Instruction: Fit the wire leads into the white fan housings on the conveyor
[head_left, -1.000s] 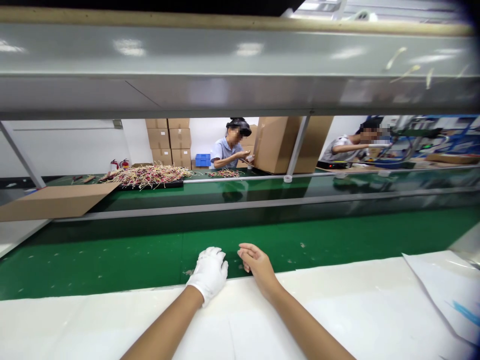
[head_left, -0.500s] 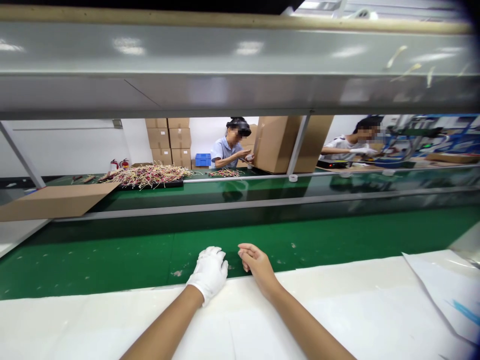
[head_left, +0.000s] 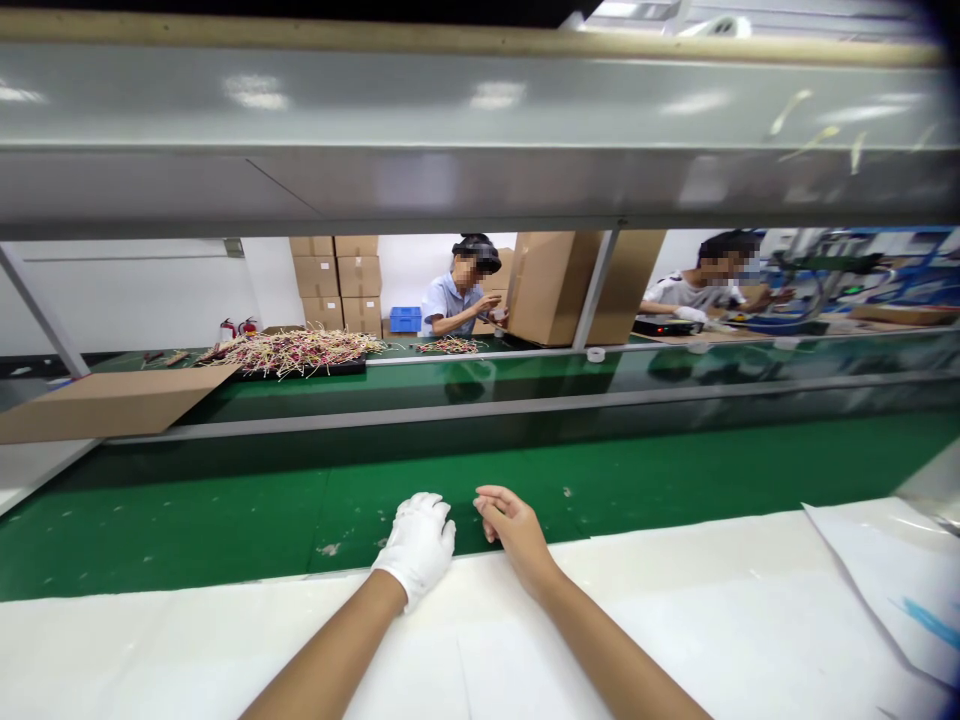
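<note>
My left hand (head_left: 417, 544), in a white glove, rests palm down at the near edge of the green conveyor belt (head_left: 247, 520). Its fingers lie stretched over the belt, and no object shows under them. Just to its right, my right hand (head_left: 513, 530) is bare and hovers at the same edge. Its fingers are loosely bent, with the thumb apart from the palm, and nothing is visible in them. A white-covered worktop (head_left: 525, 660) lies beneath both forearms.
White sheets (head_left: 892, 580) lie at right. Beyond the belt, a pile of wires (head_left: 292, 350) sits near a flat cardboard sheet (head_left: 112, 400). Two co-workers sit opposite, beside a tall carton (head_left: 555, 285). A white roll (head_left: 595, 355) rides the far belt. A metal shelf (head_left: 450, 185) crosses overhead.
Marks on the near belt have shifted left, while the white rolls on the far belt have shifted right. The right-hand co-worker's arms have moved. My hands stay in place.
</note>
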